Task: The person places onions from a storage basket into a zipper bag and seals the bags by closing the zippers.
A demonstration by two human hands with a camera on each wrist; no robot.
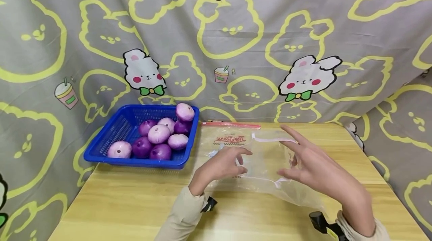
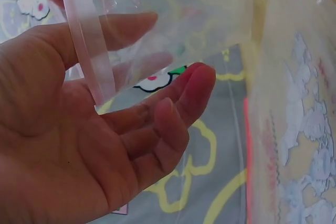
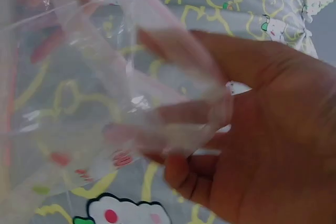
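Between the two hands is a clear zip bag (image 1: 266, 154) with a pale strip along its mouth, which stands spread apart. My left hand (image 1: 221, 164) is at the bag's left side; in the left wrist view its thumb (image 2: 128, 29) shows through the plastic, and the other fingers are loosely bent. At the other side my right hand (image 1: 315, 164) has its thumb and index finger spread wide, with the bag's strip (image 3: 207, 69) crossing over its fingers. Neither hand visibly pinches the plastic. Part of the right fingers is blurred behind the film.
Flat on the wooden table (image 1: 135, 199) lies another clear bag (image 1: 210, 136) with a red strip and printed lettering. A blue basket (image 1: 135, 161) at the left holds several purple onions (image 1: 158, 134). Patterned cloth (image 1: 236, 94) hangs behind the table.
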